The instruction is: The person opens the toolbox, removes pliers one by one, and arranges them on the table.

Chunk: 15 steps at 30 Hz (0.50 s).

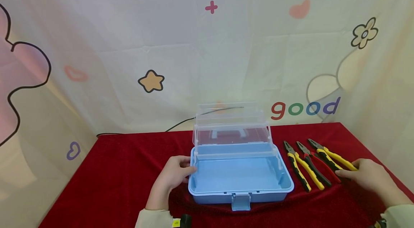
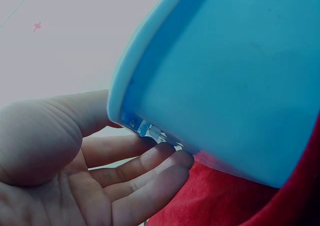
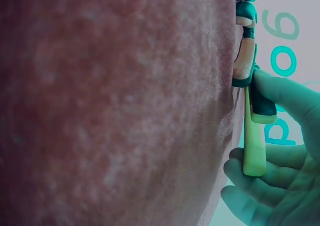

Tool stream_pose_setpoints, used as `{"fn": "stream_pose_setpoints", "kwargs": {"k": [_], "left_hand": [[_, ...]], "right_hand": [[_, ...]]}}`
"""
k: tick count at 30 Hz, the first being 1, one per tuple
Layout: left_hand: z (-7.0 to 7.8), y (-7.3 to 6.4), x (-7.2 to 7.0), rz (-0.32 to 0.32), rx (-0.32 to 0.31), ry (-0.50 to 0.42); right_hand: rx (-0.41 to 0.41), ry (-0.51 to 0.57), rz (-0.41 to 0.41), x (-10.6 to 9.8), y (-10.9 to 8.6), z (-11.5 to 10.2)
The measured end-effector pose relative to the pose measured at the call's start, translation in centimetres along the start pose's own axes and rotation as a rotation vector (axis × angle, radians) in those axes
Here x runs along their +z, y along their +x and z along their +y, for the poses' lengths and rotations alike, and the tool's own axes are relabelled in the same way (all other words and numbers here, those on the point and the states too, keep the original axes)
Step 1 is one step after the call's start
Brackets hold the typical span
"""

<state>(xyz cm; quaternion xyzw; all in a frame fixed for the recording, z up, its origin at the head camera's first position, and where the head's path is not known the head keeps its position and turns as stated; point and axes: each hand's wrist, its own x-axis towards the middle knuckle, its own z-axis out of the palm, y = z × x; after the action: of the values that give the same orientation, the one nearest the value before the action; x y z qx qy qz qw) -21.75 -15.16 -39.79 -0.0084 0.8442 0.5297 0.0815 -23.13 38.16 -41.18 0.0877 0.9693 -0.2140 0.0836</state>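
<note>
A light blue toolbox (image 1: 239, 176) stands with its clear lid (image 1: 231, 115) raised at the back. My left hand (image 1: 174, 172) holds its left wall, thumb at the rim and fingers along the outside; the left wrist view shows this grip on the blue box (image 2: 225, 85) up close. To the right, my right hand (image 1: 372, 177) grips the handles of the rightmost yellow-and-black pliers (image 1: 343, 162). In the right wrist view, the thumb lies against one handle and fingers curl by the other yellow handle (image 3: 255, 151). The pliers' jaws point away from me.
Beside the box lie red-and-black pliers (image 1: 315, 168) and another yellow-and-black pair (image 1: 308, 170). A blue latch (image 1: 240, 202) hangs down at the box's front. Red cloth (image 1: 129, 170) covers the table, and a printed white curtain (image 1: 181, 59) hangs behind it.
</note>
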Motion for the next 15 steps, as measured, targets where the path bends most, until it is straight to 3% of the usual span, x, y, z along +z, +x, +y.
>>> {"fn": "stream_pose_setpoints", "kwargs": {"k": [15], "left_hand": [[0.05, 0.09, -0.18, -0.004, -0.004, 0.008]], "right_hand": [[0.013, 0.003, -0.02, 0.21, -0.28, -0.09]]}}
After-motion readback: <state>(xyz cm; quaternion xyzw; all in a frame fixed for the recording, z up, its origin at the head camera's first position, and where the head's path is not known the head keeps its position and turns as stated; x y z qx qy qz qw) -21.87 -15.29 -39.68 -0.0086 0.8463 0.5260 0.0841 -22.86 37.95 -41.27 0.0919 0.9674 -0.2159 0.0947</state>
